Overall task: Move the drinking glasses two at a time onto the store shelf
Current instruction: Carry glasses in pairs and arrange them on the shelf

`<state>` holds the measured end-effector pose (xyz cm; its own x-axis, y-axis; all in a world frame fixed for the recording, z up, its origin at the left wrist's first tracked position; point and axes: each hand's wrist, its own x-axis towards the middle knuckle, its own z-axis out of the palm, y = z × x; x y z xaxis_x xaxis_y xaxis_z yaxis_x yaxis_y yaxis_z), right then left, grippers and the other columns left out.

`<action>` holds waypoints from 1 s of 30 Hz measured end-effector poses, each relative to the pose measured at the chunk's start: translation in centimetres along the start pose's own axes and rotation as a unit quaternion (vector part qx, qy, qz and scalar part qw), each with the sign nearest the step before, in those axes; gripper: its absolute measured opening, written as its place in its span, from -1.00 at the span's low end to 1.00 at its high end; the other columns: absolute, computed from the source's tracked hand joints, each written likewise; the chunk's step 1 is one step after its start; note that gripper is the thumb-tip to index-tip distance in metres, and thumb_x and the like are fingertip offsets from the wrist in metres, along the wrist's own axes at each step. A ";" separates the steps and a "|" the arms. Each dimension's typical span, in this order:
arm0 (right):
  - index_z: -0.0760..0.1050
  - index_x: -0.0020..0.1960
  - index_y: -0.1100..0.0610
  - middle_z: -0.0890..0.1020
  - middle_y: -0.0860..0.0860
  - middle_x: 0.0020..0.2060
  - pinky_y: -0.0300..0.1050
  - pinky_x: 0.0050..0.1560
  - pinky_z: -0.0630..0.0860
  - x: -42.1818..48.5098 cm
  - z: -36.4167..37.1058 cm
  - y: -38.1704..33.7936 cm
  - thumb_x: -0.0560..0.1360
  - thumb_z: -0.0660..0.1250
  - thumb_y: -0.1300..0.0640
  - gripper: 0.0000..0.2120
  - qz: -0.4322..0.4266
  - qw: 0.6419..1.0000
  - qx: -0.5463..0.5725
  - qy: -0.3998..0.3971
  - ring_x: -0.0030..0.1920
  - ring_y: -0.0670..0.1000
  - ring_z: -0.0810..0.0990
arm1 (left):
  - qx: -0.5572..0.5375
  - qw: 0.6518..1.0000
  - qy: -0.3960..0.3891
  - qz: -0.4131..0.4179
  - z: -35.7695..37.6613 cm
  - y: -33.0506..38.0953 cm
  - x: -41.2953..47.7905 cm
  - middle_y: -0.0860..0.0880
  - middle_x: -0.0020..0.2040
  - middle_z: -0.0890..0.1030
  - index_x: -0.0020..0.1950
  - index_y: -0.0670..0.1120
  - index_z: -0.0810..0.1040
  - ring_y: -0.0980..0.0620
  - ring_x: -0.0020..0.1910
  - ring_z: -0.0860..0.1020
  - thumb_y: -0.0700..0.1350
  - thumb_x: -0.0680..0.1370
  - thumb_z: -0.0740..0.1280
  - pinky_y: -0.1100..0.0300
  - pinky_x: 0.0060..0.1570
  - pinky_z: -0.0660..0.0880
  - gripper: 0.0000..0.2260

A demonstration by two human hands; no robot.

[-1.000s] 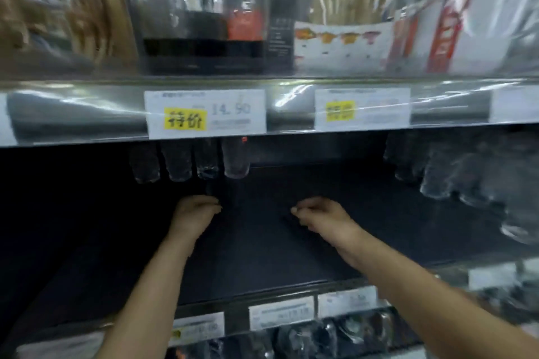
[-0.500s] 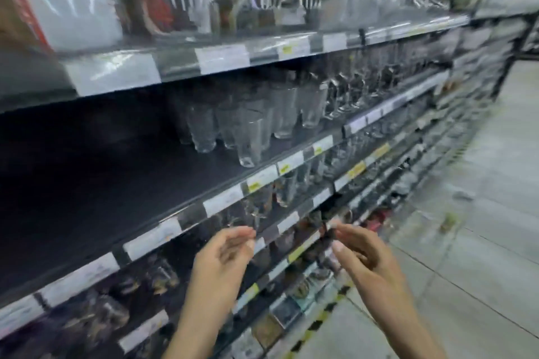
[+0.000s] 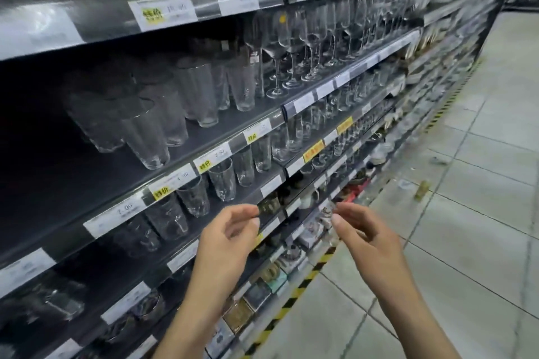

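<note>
While both forearms reach in from six o'clock, the left hand [image 3: 230, 230] and the right hand [image 3: 364, 234] hang side by side in the air in front of the shelving, apart from each other and touching nothing. Each is released: the fingers are loosely curled with the thumb near the fingertips, and neither holds a glass.

The drinking glasses [image 3: 151, 131], tall clear tumblers, stand upright in a close cluster on the store shelf [image 3: 52, 183], toward ten o'clock from the hands and well above them. The shelf's dark board stretches on from the cluster toward nine o'clock. At two o'clock from the cluster, on the same level, stemmed wine glasses [image 3: 291, 46] stand in rows running off toward the far end of the aisle.

Price labels [image 3: 166, 11], some with yellow patches, line the front edges of the shelves; most of their print is too blurred to read. On the lower shelf [image 3: 245, 198], at twelve o'clock from the left hand and just above it, smaller tumblers [image 3: 223, 181] stand in a line along the front edge. Toward six o'clock from the hands, boxes [image 3: 255, 293] of goods sit on the lowest levels, their contents unclear.

Pale floor [image 3: 481, 213] tiles fill the right side from three to five o'clock, and yellow-and-black striped tape [image 3: 291, 297] runs along the foot of the shelving.
</note>
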<state>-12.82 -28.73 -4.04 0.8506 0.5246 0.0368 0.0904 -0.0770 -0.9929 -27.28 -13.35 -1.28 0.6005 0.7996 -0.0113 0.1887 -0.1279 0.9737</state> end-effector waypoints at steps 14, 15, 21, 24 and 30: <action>0.59 0.07 -0.16 0.65 -0.31 -0.05 -0.34 0.01 0.47 24.9 3.9 -2.2 0.52 0.38 -0.05 -0.87 -0.041 0.990 -0.043 -0.125 -0.01 -0.34 0.58 | -0.027 0.983 0.179 0.003 5.1 3.1 19.6 0.13 0.00 0.68 0.02 0.03 0.63 0.20 0.02 0.63 -0.19 0.55 0.39 0.18 0.14 0.54 -0.87; 0.59 0.07 -0.15 0.66 -0.29 -0.05 -0.33 0.02 0.48 26.3 4.1 -2.3 0.52 0.39 -0.05 -0.87 -0.044 0.990 -0.039 -0.130 -0.01 -0.34 0.58 | -0.032 0.981 0.190 0.005 5.5 3.3 20.6 0.13 0.00 0.68 0.02 0.04 0.62 0.21 0.01 0.63 -0.19 0.55 0.39 0.23 0.10 0.54 -0.87; 0.56 0.17 -0.10 0.64 -0.26 0.01 -0.30 0.13 0.49 33.9 6.4 -3.8 0.51 0.41 -0.08 -0.75 -0.063 0.984 -0.034 -0.166 0.03 -0.33 0.57 | -0.060 0.970 0.236 -0.002 7.6 4.7 25.9 0.10 0.13 0.60 0.16 0.04 0.50 0.27 0.05 0.59 -0.15 0.51 0.45 0.41 -0.09 0.53 -0.73; 0.49 0.32 -0.03 0.59 -0.21 0.17 -0.20 0.27 0.47 37.7 8.0 -4.8 0.51 0.40 -0.09 -0.60 -0.087 0.974 -0.039 -0.206 0.18 -0.23 0.55 | -0.038 0.959 0.279 -0.014 8.7 4.5 29.1 0.09 0.23 0.53 0.29 0.07 0.41 0.16 0.22 0.53 -0.08 0.46 0.50 0.15 0.24 0.49 -0.54; 0.33 0.49 0.01 0.50 -0.13 0.27 -0.28 0.20 0.35 43.1 11.0 -4.5 0.55 0.35 -0.10 -0.44 -0.114 0.949 -0.070 -0.285 0.25 -0.18 0.46 | 0.022 0.936 0.349 -0.035 11.0 4.8 34.4 0.05 0.32 0.44 0.48 -0.01 0.26 0.12 0.28 0.43 -0.01 0.38 0.56 0.15 0.31 0.41 -0.24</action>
<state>17.72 3.53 0.81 0.3857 0.9114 0.1433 0.3404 0.0037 -0.9403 2.83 7.12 0.52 -0.0646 0.9937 0.0920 0.2486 -0.0732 0.9658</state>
